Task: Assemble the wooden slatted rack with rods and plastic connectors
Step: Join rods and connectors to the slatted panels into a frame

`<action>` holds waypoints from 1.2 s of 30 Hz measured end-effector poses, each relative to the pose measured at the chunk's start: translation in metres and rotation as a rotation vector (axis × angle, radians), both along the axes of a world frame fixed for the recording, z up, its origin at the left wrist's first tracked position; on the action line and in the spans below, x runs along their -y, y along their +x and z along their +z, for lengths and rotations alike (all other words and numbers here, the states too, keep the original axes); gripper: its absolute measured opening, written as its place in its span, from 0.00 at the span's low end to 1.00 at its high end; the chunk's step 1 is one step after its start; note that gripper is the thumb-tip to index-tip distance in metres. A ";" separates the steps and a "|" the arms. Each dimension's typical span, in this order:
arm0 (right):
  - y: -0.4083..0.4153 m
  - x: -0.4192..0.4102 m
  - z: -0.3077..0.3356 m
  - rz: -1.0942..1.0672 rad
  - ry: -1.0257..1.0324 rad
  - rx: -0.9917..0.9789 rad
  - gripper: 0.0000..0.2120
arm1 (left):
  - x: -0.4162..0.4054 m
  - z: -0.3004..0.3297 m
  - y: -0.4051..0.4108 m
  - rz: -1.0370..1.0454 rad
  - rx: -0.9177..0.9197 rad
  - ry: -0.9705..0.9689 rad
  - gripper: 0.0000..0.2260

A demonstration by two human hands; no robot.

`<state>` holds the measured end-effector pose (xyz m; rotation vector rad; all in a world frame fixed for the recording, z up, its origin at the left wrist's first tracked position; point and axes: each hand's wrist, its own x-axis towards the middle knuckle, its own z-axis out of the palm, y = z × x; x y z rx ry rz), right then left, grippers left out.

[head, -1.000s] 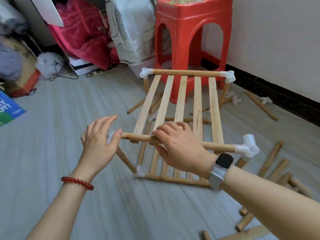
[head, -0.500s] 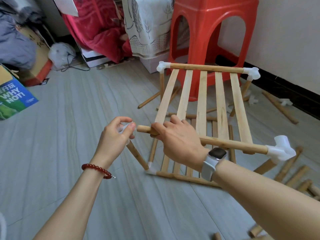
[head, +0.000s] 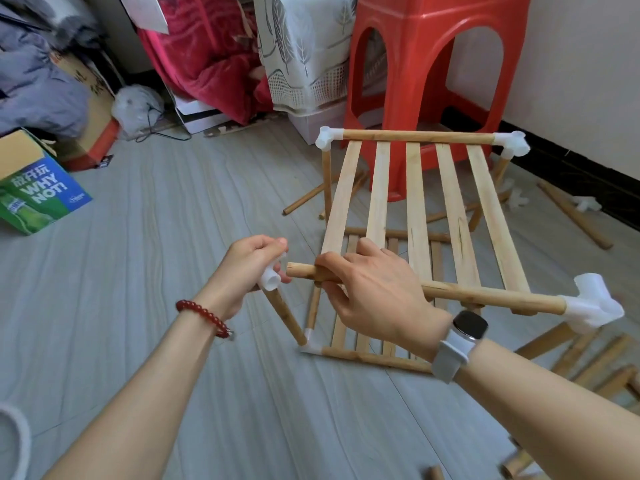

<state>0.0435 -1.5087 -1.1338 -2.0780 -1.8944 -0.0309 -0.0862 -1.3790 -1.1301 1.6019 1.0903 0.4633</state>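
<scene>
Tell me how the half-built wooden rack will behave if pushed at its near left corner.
Likely wobbly: the front rod is out of the white connector pinched by the left hand. Probably light, thin slats. It may slide on the smooth floor.

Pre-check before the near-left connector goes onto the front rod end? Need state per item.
1. Left hand grips white connector: ok.
2. Right hand holds front rod: ok.
3. Rod's free end bare, apart from connector: ok.
4. Connector socket lined up with rod end: not ok, sits lower and angled.
5. Connector seated on leaning leg rod: cannot tell.
6. Far-end connector on rod: ok.
</scene>
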 end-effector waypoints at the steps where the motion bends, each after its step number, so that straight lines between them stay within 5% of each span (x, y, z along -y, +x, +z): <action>1: 0.000 0.001 -0.001 0.001 0.007 0.014 0.14 | -0.002 0.005 -0.002 -0.091 -0.052 -0.016 0.09; 5: 0.003 0.003 0.001 0.040 -0.056 0.021 0.15 | -0.005 0.009 0.008 -0.291 -0.360 0.231 0.11; 9: 0.003 0.004 0.004 0.066 -0.060 -0.016 0.14 | -0.001 0.008 0.021 -0.262 -0.471 0.306 0.19; 14: 0.004 0.007 -0.001 0.078 0.047 -0.038 0.12 | 0.003 -0.009 0.030 0.155 -0.374 0.359 0.23; 22: 0.000 0.006 -0.014 0.055 0.138 0.051 0.04 | -0.006 -0.021 0.033 0.407 -0.188 0.110 0.20; 36: 0.001 0.004 -0.006 0.086 0.050 -0.026 0.12 | 0.019 -0.016 0.043 0.338 -0.145 0.104 0.21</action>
